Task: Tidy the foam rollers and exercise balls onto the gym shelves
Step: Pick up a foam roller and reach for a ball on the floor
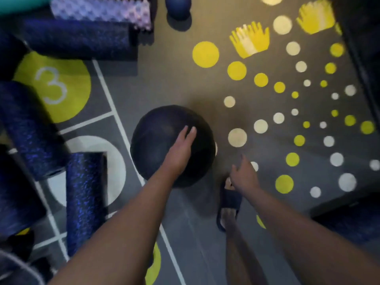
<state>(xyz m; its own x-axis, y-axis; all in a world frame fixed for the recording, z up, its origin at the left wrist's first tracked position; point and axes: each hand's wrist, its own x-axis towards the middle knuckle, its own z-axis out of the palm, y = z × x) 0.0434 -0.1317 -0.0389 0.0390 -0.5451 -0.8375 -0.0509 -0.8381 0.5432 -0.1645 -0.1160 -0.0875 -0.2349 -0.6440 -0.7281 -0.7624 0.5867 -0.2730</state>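
Observation:
A large dark exercise ball [160, 140] sits on the gym floor in the middle of the head view. My left hand [181, 149] lies flat on its top right side with the fingers straight. My right hand [243, 173] hovers just right of the ball, fingers loosely spread, holding nothing. Several dark blue speckled foam rollers lie on the floor at the left: one [84, 200] near my left forearm, one [30, 130] beside it, one [78, 38] further back. A pale purple knobbly roller [100, 11] lies at the top left. A smaller dark ball [177, 7] rests at the top centre.
The floor carries yellow and white dots [205, 54], yellow hand prints [249, 41] and a numbered circle "3" [51, 87]. My foot in a dark slide sandal [228, 204] stands below my right hand. Dark furniture edges [362, 48] line the right side.

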